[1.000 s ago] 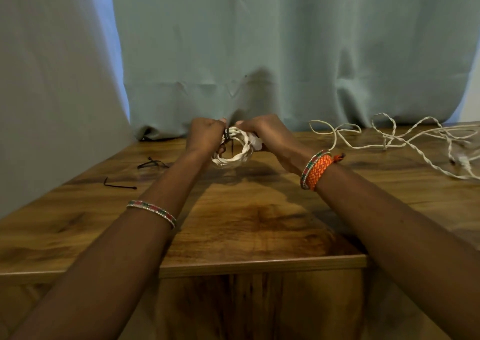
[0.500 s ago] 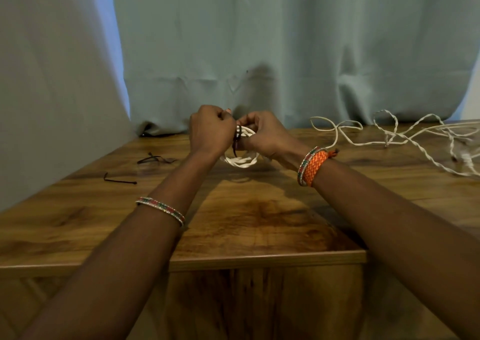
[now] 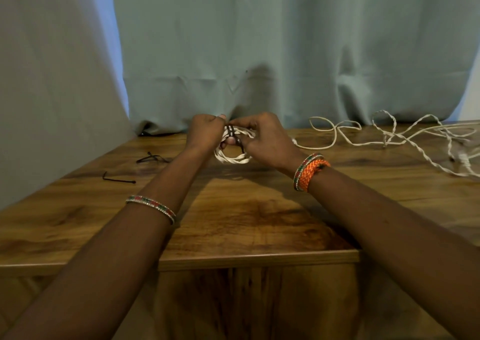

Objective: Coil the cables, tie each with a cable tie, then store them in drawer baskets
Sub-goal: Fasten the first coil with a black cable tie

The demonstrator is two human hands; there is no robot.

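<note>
White twisted cable coil (image 3: pixel 232 155) hangs between both hands, left hand (image 3: pixel 205 133) and right hand (image 3: pixel 265 138) pinching the dark cable tie (image 3: pixel 232 134) crossing its top strands.

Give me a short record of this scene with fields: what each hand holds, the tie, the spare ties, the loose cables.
left hand: grips coil, held above table
right hand: pinches tie
tie: dark, wrapped around the coil's top
spare ties: two on table, left
loose cables: white, uncoiled, on table at right
backdrop: curtain
</note>
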